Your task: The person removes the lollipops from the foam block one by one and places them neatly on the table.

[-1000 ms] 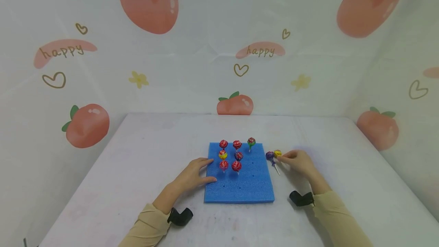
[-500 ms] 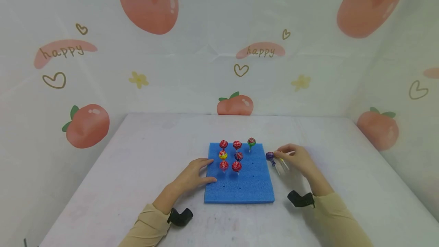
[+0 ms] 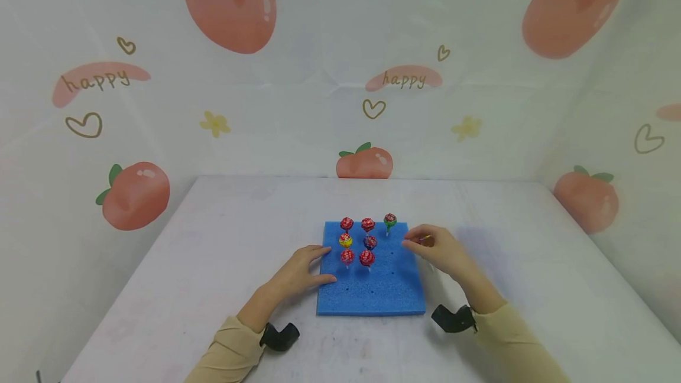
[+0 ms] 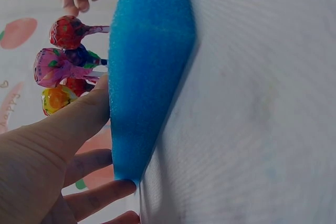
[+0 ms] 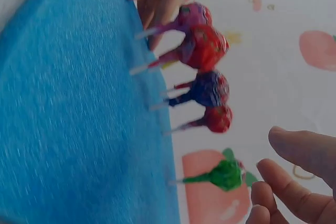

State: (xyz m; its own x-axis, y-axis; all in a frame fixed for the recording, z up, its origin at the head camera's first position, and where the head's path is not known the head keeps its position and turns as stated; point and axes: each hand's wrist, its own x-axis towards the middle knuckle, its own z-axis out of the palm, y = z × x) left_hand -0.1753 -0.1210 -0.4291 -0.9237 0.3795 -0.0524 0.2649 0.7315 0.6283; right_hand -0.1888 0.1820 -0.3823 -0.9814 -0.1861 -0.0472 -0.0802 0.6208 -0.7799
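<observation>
My left hand (image 3: 298, 270) rests at the left edge of a blue foam board (image 3: 367, 300), its thumb and fingers spread and touching it. Several wrapped lollipops stand upright in the board: red ones (image 3: 367, 258), a yellow one (image 3: 346, 240), a dark blue one (image 5: 210, 88) and a green one (image 5: 227, 175). My right hand (image 3: 441, 247) hovers by the board's right edge, close to the green lollipop. Its thumb and fingertips are apart, with nothing seen between them in the right wrist view. A bit of yellow (image 3: 424, 239) shows through the finger loop; the purple lollipop's head is hidden behind this hand.
Small holes (image 3: 392, 272) dot the right and front of the board. The white table (image 3: 255, 205) extends around it, with a patterned curtain (image 3: 298, 123) behind. Black wrist mounts (image 3: 453, 318) sit on both forearms.
My right hand has left the spot where its fingertips were at a yellow lollipop beside the purple one, and moved left to the board's right edge. My left hand stays put.
</observation>
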